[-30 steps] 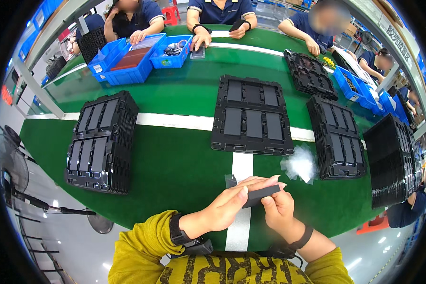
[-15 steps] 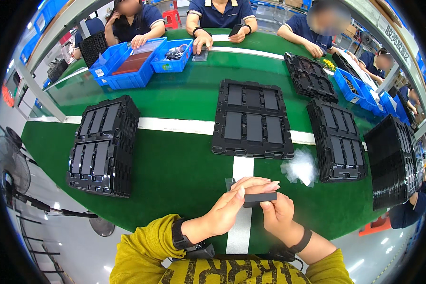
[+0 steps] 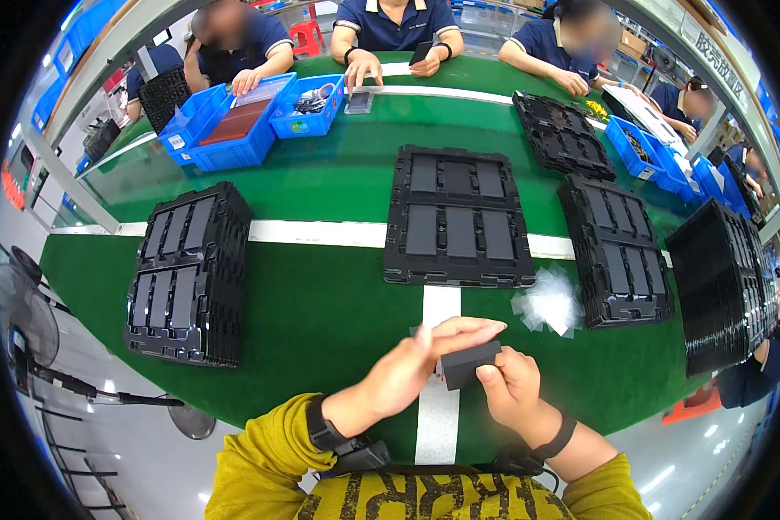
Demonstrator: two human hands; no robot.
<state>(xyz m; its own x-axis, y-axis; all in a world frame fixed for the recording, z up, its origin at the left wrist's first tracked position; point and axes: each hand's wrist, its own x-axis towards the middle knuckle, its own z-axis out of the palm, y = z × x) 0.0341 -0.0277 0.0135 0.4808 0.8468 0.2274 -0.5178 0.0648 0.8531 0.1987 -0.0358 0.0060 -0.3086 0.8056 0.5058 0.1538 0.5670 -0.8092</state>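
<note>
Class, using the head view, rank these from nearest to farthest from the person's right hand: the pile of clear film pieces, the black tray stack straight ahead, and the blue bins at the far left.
Measured from the right hand:
1. Pile of clear film pieces, just ahead, slightly right.
2. Black tray stack, straight ahead at mid-table.
3. Blue bins, far left, by the seated co-workers.
</note>
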